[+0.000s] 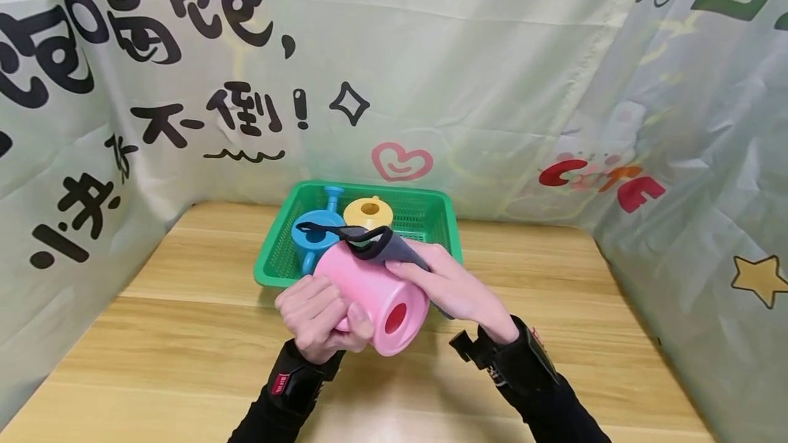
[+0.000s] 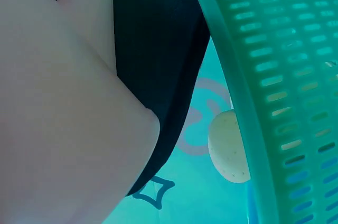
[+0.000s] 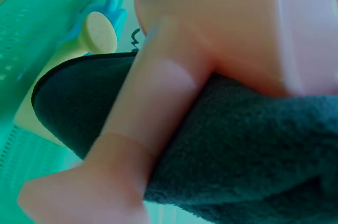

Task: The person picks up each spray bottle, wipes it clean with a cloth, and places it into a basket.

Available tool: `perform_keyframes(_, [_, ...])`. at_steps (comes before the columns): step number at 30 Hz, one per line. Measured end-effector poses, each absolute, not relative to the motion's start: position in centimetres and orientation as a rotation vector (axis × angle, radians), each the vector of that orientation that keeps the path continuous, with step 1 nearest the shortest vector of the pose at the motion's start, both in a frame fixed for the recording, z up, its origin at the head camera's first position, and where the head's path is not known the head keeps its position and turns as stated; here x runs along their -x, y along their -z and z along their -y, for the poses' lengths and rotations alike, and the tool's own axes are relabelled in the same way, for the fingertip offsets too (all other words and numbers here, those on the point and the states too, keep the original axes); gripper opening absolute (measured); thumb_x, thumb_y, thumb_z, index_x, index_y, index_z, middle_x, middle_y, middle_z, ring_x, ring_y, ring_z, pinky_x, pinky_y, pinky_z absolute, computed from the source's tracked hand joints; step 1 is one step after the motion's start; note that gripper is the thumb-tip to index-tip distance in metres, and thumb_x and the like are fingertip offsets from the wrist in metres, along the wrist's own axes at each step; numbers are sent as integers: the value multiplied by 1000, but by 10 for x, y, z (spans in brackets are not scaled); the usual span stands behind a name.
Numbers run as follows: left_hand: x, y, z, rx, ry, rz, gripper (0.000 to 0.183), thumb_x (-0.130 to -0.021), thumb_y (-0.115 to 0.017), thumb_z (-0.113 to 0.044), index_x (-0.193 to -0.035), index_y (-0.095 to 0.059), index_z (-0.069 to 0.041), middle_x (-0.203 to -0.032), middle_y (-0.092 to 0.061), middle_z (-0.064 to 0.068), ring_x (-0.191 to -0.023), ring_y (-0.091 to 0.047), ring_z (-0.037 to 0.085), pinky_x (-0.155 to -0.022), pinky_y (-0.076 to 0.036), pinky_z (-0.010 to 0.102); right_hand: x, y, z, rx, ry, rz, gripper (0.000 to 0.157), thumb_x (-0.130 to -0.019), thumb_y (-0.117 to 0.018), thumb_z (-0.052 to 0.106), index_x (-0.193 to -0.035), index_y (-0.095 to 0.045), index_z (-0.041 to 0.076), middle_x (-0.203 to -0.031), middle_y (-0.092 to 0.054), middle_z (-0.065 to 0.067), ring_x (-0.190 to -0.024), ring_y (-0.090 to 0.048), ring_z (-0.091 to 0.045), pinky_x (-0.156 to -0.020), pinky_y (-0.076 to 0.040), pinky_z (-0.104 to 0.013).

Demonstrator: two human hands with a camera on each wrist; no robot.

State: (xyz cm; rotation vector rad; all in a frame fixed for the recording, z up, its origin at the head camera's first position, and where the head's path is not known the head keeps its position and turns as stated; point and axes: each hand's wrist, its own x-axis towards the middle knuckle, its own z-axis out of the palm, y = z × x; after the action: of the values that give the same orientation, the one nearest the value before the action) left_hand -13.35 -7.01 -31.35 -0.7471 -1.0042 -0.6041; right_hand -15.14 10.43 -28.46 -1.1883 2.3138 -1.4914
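A pink watering can (image 1: pixel 353 275) is held tilted above the table, its round red-looking opening turned toward me. My left hand (image 1: pixel 323 320) grips its handle with curled fingers. Against the can's far right side, my right hand (image 1: pixel 452 286) holds a dark grey cloth (image 1: pixel 400 251), thumb on top; some of its fingers are hidden. One end of the cloth, with a black edge, hangs over the top of the can. In the right wrist view the can's spout (image 3: pixel 158 86) crosses in front of the fuzzy cloth (image 3: pixel 248 150).
Behind the hands a green basket (image 1: pixel 266 262) stands on the wooden table (image 1: pixel 185 333). Inside it are a blue watering can (image 1: pixel 314 221) and a yellow watering can (image 1: pixel 369 210). A printed curtain (image 1: pixel 480 87) hangs along the back and sides.
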Motion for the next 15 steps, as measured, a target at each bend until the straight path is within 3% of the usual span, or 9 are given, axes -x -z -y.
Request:
perform_keyframes(9, [139,316,74,751,636,999,42,-79,-45,-11,-43,-24,-12,-42,-20,-3,-35,-15,9,-36,-8,18,151,284,-98,1481,1386,-2416,43,-97,-54,11,-139,-49,12,-136,-54,3,-123,-47,-12,-93,-46,-41])
perform_keyframes(15, [139,319,77,728,656,1039,41,-78,-46,-11,-44,-23,-13,-42,-20,-4,-35,-15,9,-35,-8,19,150,289,-106,1401,1468,-2343,37,-97,-51,6,-134,-54,8,-126,-59,-2,-114,-52,-16,-91,-48,-40])
